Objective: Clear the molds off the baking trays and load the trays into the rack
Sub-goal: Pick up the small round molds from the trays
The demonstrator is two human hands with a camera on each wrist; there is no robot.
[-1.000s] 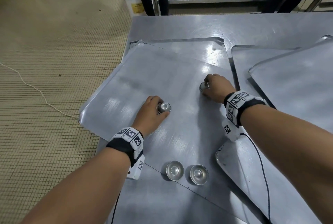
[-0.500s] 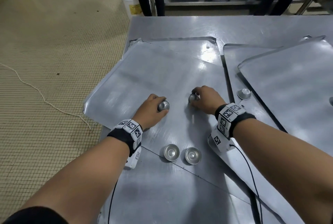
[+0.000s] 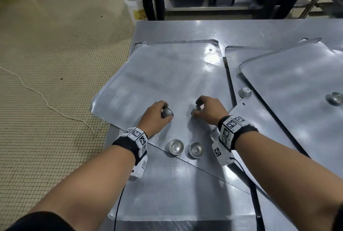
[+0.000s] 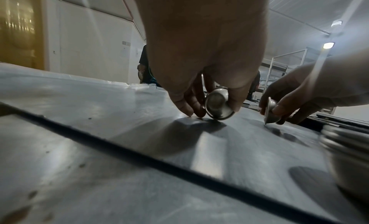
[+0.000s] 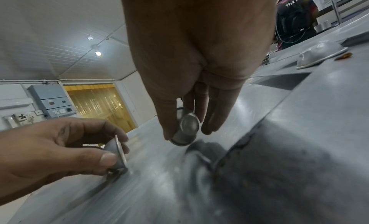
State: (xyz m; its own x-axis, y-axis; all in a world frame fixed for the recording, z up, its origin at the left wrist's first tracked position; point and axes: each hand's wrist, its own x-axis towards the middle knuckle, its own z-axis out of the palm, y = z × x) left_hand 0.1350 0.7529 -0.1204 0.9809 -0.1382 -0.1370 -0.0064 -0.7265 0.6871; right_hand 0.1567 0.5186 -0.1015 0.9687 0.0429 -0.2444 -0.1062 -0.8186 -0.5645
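Note:
My left hand (image 3: 159, 114) pinches a small round metal mold (image 3: 167, 112) tilted on its edge on a flat metal baking tray (image 3: 148, 82); the left wrist view shows this mold (image 4: 218, 105) between thumb and fingers. My right hand (image 3: 206, 110) pinches a second mold (image 3: 195, 109), also tipped on its rim (image 5: 186, 127), a little to the right on the same tray. Two more molds (image 3: 176, 147) (image 3: 196, 150) sit open side up near the tray's front edge.
Further trays (image 3: 297, 82) overlap on the steel table (image 3: 222, 30) to the right, with one upside-down mold (image 3: 245, 92) between trays and another (image 3: 336, 98) at the far right. The table's left edge drops to tiled floor. A white bucket (image 3: 134, 6) and a person's legs stand beyond the table.
Both hands have drawn toward me and toward each other along the tray, each bringing its mold. The right hand moved left the most, and both molds are now tipped on edge.

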